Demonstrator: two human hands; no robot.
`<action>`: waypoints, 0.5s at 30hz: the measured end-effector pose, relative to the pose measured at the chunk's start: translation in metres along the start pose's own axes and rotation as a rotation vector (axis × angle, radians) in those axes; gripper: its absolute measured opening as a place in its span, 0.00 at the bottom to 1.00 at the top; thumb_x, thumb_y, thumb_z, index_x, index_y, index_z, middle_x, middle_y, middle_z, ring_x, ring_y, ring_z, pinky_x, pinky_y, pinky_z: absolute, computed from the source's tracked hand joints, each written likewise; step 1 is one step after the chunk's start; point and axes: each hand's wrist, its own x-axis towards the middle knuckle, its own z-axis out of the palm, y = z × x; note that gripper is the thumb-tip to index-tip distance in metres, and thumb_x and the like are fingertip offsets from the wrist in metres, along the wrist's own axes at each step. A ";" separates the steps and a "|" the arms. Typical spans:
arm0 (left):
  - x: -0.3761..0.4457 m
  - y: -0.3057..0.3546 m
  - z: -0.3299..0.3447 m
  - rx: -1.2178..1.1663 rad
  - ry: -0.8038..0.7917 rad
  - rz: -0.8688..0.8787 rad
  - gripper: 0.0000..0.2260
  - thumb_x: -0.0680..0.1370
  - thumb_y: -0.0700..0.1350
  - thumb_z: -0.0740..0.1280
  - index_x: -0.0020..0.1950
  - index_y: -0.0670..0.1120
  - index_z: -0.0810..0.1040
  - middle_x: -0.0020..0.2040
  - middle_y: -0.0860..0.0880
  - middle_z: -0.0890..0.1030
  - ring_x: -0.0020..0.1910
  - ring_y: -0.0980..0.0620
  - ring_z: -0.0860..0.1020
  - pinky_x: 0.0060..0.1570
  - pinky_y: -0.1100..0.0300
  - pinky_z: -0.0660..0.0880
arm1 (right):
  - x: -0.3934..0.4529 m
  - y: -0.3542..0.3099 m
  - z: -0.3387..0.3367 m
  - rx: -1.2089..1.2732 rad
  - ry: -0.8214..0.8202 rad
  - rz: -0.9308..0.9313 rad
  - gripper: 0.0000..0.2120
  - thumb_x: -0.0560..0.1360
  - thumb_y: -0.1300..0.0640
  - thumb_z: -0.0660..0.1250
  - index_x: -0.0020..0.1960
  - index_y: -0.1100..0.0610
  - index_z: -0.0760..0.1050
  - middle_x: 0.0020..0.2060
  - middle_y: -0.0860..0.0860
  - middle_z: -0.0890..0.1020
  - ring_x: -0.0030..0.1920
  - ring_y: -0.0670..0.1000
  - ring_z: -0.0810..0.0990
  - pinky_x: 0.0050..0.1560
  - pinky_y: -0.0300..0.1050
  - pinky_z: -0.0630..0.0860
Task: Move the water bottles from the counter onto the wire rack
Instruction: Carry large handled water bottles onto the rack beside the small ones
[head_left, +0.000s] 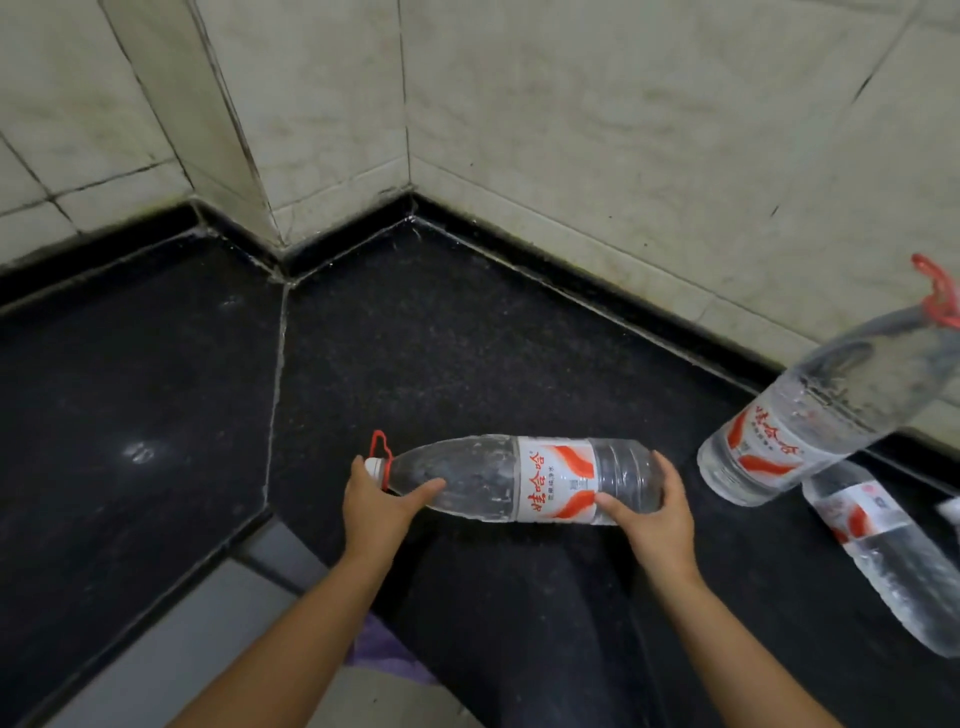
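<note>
A dark speckled stone surface (441, 364) runs into a corner of pale, grimy tiled wall (571, 130), its seams meeting at an angle near the middle. Just in from the front edge a large water bottle (519, 478) lies on its side, white cap and red carry loop pointing left. Both hands are on it: the left hand (379, 506) curls round the neck just behind the cap, and the right hand (657, 512) cups the base end, thumb along the label's lower edge. Whether the bottle rests on the stone or is just clear of it I cannot tell.

This looks like the pick-up stage for this bottle. The next move calls for a level two-handed lift and a turn toward the wire rack, which is nowhere in sight from here.

To the right a second bottle (810, 415) leans tilted, red handle uppermost, with a third bottle (893, 561) lying beneath and beside it. Both sit near the right hand, so a swing that way could knock them. Left is open stone.
</note>
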 end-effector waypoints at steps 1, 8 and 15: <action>0.001 0.001 -0.001 -0.013 0.003 -0.006 0.41 0.60 0.50 0.80 0.66 0.38 0.66 0.61 0.40 0.75 0.60 0.41 0.74 0.61 0.45 0.72 | -0.004 -0.002 0.001 -0.007 0.012 -0.006 0.39 0.63 0.60 0.77 0.70 0.53 0.62 0.66 0.56 0.70 0.66 0.56 0.69 0.67 0.57 0.67; -0.020 0.020 0.000 -0.034 -0.072 0.113 0.18 0.63 0.42 0.78 0.44 0.42 0.73 0.41 0.45 0.79 0.43 0.46 0.78 0.44 0.55 0.75 | -0.029 0.006 -0.023 0.030 0.105 0.072 0.38 0.63 0.59 0.77 0.69 0.55 0.64 0.65 0.57 0.71 0.64 0.56 0.71 0.66 0.56 0.69; -0.070 0.044 0.038 -0.009 -0.314 0.358 0.16 0.62 0.40 0.78 0.40 0.49 0.73 0.47 0.43 0.79 0.44 0.50 0.77 0.42 0.64 0.73 | -0.080 0.012 -0.112 0.136 0.329 0.118 0.36 0.63 0.63 0.77 0.67 0.56 0.66 0.60 0.51 0.73 0.57 0.49 0.72 0.61 0.47 0.71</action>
